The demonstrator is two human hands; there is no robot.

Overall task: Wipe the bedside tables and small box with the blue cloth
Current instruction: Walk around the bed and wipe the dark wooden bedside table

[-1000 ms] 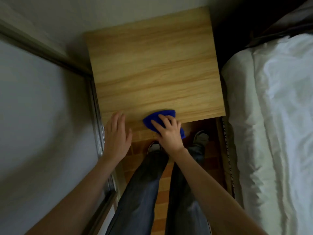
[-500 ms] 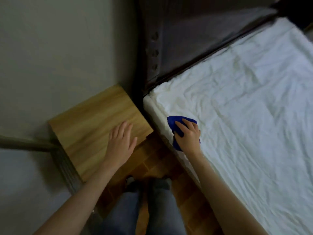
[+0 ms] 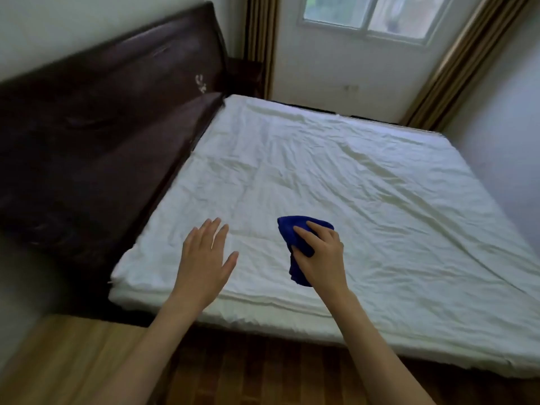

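My right hand (image 3: 323,255) grips the bunched blue cloth (image 3: 295,238) and holds it over the near part of the white bed. To its left, my left hand (image 3: 206,260) hovers with fingers spread and nothing in it. The light wooden bedside table (image 3: 67,358) shows only as a corner at the bottom left, below and left of both hands. A second dark bedside table (image 3: 245,78) stands in the far corner beyond the headboard. No small box is in view.
A white-sheeted bed (image 3: 336,185) fills the middle, with a dark headboard (image 3: 102,127) along its left side. A window (image 3: 365,16) and brown curtains (image 3: 260,45) lie at the back. Brown tiled floor (image 3: 263,372) runs between me and the bed.
The view has swung up and right from the wooden bedside table to the bed. Both hands left the tabletop; the right hand carried the blue cloth over the sheet.
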